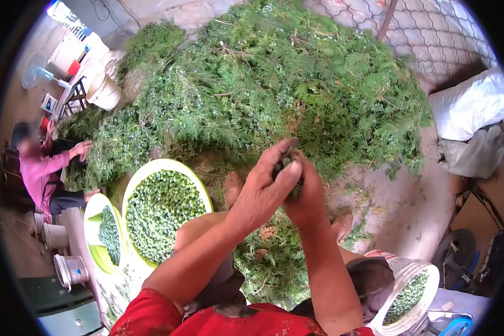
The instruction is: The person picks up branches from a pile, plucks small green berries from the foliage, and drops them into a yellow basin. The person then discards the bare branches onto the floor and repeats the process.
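Observation:
My left hand and my right hand meet in front of me, above the lower edge of a big heap of green sprigs. Both are closed around a small dark clump, mostly hidden by the fingers; it is too small to tell exactly what it is. Left of my left arm stands a yellow-rimmed tub full of small green berries. More cut sprigs lie on the ground between my legs, below the hands.
A smaller yellow-green tub of berries stands further left. At the lower right is a white bucket with berries. Another person in pink sits at the far left, hands at the heap. White sacks lie on the right.

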Demonstrator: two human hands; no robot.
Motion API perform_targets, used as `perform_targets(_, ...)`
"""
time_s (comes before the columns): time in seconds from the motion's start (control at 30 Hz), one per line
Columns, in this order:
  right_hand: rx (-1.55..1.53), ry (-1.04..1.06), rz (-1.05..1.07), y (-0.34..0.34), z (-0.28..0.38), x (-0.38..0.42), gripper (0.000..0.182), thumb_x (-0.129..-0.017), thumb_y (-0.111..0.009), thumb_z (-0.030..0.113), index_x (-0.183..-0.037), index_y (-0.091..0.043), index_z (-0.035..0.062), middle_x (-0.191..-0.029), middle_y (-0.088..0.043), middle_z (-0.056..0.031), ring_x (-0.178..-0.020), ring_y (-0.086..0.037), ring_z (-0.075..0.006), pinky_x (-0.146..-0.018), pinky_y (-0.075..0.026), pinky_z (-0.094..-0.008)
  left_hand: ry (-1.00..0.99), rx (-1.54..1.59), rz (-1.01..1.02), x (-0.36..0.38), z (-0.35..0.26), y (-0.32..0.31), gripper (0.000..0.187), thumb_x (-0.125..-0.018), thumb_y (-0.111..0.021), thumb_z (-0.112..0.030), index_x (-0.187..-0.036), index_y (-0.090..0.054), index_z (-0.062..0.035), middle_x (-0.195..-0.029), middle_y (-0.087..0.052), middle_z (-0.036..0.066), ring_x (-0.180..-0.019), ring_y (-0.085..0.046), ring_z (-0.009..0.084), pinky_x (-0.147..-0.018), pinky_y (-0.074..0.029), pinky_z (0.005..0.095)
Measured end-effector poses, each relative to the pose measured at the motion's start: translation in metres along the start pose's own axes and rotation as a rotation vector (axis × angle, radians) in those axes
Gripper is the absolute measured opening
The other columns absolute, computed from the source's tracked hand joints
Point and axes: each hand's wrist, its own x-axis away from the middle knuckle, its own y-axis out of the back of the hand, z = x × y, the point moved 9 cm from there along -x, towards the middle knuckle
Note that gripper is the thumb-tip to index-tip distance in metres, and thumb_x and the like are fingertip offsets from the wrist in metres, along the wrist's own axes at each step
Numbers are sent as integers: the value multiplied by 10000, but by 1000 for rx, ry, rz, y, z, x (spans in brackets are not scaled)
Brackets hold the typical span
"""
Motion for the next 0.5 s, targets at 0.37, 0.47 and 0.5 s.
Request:
perform_targets(0.37,-491,-308,-55,-13,-7,50,332,-941,-344,247,-1095,-534,21,-949,-609,-152,-787,-596,-254,-700,-518,-386,465,1067,-308,28,44,-3,116,-937,-438,-200,-1001,-502,-128,-701,-509,-21,-460,-420,39,-351,-339,141)
perform_targets(0.47,-497,-304,18,-21,-3,47,317,-927,-387,203,-1097,-523,-27,-965,-600,-170,-821,-604,-264,-759,-525,-412,404,1133,-246,18,58,1,148,-949,-399,-209,-1011,-477,-99,-813,-540,20,-515,-426,49,-439,-410,157)
perform_targets(0.5,-453,-304,-5,-21,0,47,310,-922,-401,188,-1096,-521,-39,-965,-598,-172,-814,-604,-263,-752,-528,-407,365,1143,-195,14,56,-1,144,-954,-378,-198,-1003,-459,-89,-915,-576,60,-553,-422,62,-465,-412,175)
